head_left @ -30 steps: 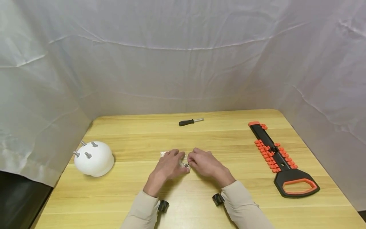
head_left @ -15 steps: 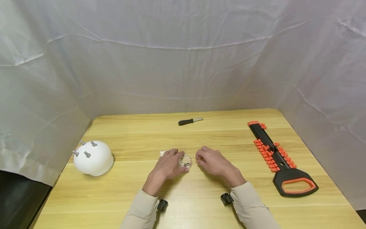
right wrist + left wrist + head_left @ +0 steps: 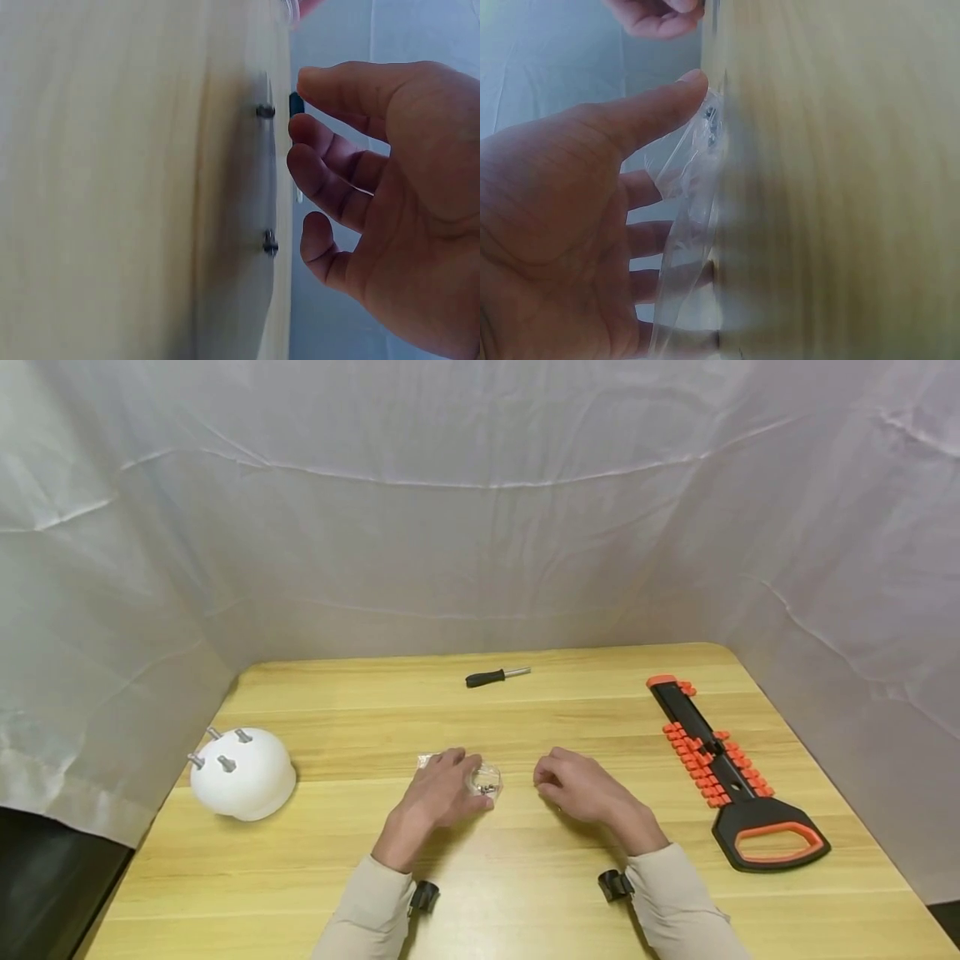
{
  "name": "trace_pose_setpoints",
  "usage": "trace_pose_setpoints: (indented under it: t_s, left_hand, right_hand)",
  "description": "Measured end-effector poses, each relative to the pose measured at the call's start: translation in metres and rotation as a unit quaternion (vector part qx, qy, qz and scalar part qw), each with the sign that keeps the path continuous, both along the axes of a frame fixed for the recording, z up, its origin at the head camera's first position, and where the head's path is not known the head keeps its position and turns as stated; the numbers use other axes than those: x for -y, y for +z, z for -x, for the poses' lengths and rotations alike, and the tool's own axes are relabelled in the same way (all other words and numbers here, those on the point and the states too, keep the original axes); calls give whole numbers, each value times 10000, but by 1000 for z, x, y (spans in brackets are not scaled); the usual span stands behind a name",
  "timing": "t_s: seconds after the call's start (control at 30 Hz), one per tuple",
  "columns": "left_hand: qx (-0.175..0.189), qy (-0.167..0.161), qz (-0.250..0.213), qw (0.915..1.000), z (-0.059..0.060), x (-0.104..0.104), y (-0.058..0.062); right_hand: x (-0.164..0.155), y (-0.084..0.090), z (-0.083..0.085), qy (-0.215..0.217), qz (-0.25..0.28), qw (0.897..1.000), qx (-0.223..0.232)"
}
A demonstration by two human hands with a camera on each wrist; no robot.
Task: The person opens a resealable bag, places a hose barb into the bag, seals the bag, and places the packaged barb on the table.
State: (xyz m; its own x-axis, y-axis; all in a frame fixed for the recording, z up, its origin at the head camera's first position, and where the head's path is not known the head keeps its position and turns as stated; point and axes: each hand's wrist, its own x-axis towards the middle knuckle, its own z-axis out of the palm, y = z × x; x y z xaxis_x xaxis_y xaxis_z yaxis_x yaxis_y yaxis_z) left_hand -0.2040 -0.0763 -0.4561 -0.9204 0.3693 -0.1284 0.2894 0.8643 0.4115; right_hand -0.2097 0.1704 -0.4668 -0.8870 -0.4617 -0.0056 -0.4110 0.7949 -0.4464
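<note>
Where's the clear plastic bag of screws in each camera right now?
Head: clear plastic bag at table centre, under the left hand.
Left wrist: bag between thumb and tabletop, screws near the thumb tip.
Right wrist: not clearly in it.
Shared landmark: the wooden table, also and.

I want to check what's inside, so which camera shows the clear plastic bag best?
The left wrist view: the clear plastic bag fills the frame beside the left hand, small dark pieces visible. The head view shows it tiny; the right wrist view misses it.
</note>
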Motion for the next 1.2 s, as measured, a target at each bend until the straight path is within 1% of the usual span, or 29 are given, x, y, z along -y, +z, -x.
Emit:
trace_pose_setpoints:
  t_s: [0.3,0.6,0.7,0.87,1.03,1.2]
  left_hand:
    - [73,48,-34,10000,0,0,-2]
    - [12,-40,-22,10000,0,0,0]
    - [0,-63,-18,10000,0,1,-1]
    - [11,-69,-15,10000,0,1,-1]
    - [-43,-88,13,10000,0,1,-2]
    - [-30,-74,-19,10000,0,1,-1]
  right_hand:
    - [-10,2,-2,109,122,9997,205]
    - [-20,0,-7,163,76,9993,323]
    - [-23,0,-8,296,104,9990,319]
    - [-26,-1,-10,487,96,9977,453]
    - [-27,0,-11,417,129,9972,604]
    - [-30,0,-12,397,129,9978,524]
